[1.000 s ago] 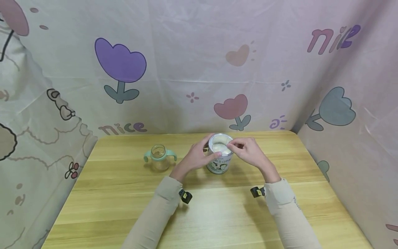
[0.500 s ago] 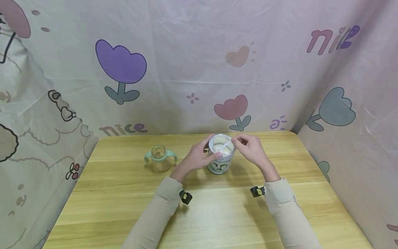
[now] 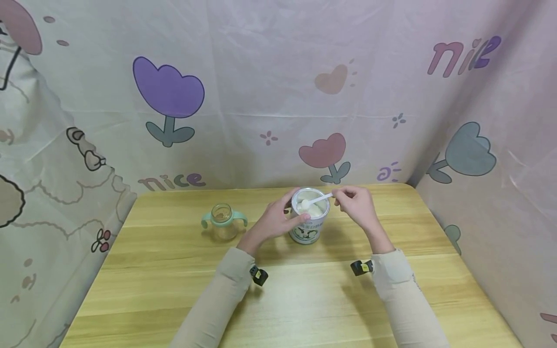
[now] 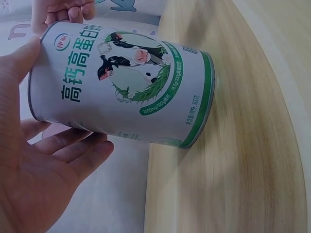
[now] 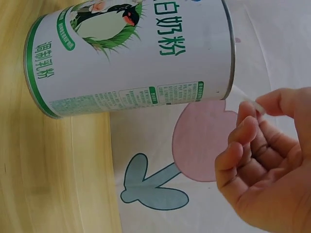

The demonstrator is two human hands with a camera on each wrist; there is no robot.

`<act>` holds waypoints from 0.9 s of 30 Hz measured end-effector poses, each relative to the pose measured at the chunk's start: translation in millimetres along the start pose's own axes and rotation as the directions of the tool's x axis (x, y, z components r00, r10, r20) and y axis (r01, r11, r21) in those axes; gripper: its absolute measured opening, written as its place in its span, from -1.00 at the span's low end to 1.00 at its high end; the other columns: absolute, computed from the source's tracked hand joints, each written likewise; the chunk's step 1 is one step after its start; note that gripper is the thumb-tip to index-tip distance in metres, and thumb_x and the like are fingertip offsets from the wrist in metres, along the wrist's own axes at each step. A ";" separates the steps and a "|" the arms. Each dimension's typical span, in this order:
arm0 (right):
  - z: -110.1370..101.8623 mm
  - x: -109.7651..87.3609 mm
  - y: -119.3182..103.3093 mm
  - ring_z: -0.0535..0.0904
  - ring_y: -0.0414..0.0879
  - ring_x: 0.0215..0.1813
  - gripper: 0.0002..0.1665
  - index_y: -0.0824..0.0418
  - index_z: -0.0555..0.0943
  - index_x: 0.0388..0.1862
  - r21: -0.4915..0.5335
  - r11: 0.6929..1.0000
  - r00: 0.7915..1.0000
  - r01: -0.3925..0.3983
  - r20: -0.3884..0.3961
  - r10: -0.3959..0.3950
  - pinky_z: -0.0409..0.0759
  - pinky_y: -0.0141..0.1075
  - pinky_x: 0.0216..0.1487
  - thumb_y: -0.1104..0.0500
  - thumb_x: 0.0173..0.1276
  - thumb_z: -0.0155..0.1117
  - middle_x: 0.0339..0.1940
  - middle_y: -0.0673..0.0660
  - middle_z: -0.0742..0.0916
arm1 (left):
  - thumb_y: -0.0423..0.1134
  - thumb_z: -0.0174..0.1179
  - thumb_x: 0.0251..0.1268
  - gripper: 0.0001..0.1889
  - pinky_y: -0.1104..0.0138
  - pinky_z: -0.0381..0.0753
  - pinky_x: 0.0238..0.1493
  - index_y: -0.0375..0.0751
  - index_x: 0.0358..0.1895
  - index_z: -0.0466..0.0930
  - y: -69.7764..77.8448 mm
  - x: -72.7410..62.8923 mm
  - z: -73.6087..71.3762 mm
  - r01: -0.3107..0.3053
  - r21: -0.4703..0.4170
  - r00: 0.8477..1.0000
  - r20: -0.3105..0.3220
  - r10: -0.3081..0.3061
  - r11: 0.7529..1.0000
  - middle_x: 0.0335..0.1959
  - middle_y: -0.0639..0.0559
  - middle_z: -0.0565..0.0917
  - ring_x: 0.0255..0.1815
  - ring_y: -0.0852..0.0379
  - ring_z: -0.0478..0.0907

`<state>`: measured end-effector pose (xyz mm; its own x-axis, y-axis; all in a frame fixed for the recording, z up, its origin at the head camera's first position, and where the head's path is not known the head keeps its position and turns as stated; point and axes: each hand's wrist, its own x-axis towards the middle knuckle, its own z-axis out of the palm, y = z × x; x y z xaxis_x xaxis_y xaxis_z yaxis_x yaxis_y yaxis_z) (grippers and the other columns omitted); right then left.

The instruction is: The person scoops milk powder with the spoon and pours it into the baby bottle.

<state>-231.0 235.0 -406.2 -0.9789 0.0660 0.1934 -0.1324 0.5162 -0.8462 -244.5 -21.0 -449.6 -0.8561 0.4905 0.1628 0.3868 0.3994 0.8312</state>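
Observation:
A white milk powder can (image 3: pixel 306 234) with a cow picture and green trim stands open on the table, pale powder inside. My left hand (image 3: pixel 277 219) grips it near the top, thumb at the front rim and fingers round the far side; the left wrist view shows this hand (image 4: pixel 43 160) on the can (image 4: pixel 131 87). Between thumb and fingertips, my right hand (image 3: pixel 357 209) pinches the handle end of a white scoop (image 3: pixel 321 198). The scoop slants across the can's mouth, its powder-filled bowl over the opening. In the right wrist view, the can's wall hides that bowl from my right hand (image 5: pixel 267 150).
To the left of the can, a clear baby bottle (image 3: pixel 225 228) with mint-green handles stands uncapped on the wooden table (image 3: pixel 287 304). A printed cloth (image 3: pixel 243 96) hangs behind the table's back edge and along both sides.
My right hand has drawn back slightly to the right, lifting the scoop out of the powder until its bowl and handle show. The left hand keeps its grip on the can.

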 end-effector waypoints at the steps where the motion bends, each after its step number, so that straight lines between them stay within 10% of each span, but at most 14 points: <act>1: -0.5 0.3 0.1 0.54 -0.22 -0.56 -0.66 0.40 0.79 -0.25 0.015 1.000 1.000 -0.020 -0.004 0.021 0.43 -0.41 -0.55 0.11 0.48 0.29 -0.53 0.20 0.75 | 0.21 0.36 0.39 -0.10 -0.08 0.58 0.43 0.09 0.68 0.15 0.3 -0.2 -0.2 0.004 0.005 1.000 -0.001 -0.004 1.000 0.50 -0.04 0.53 0.48 -0.17 0.54; 10: -4.7 0.2 -1.0 0.52 -0.27 -0.59 -0.67 0.43 0.75 -0.26 0.161 0.977 0.990 -0.142 0.001 0.144 0.61 -0.45 -0.45 0.13 0.48 0.30 -0.62 -0.09 0.70 | 0.25 0.35 0.38 -0.07 -0.19 0.52 0.45 0.13 0.70 0.12 2.8 -0.7 -1.6 0.033 0.047 0.999 0.001 -0.033 0.998 0.53 -0.05 0.51 0.50 -0.17 0.51; 27: -11.5 -2.1 -18.3 0.57 -0.26 -0.58 -0.70 0.37 0.74 -0.31 0.211 0.970 0.991 -0.118 -0.040 0.129 0.64 -0.44 -0.40 0.13 0.48 0.31 -0.62 -0.12 0.70 | 0.35 0.25 0.38 -0.11 -0.34 0.39 0.48 0.20 0.68 0.16 11.1 1.6 -24.1 0.069 0.177 0.996 -0.060 -0.060 0.982 0.59 -0.14 0.43 0.57 -0.30 0.38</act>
<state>-224.7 235.2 -385.4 -0.9808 0.1661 0.1020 -0.0457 0.3126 -0.9488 -249.8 -34.4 -427.3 -0.8966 0.4187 0.1444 0.3810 0.5628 0.7335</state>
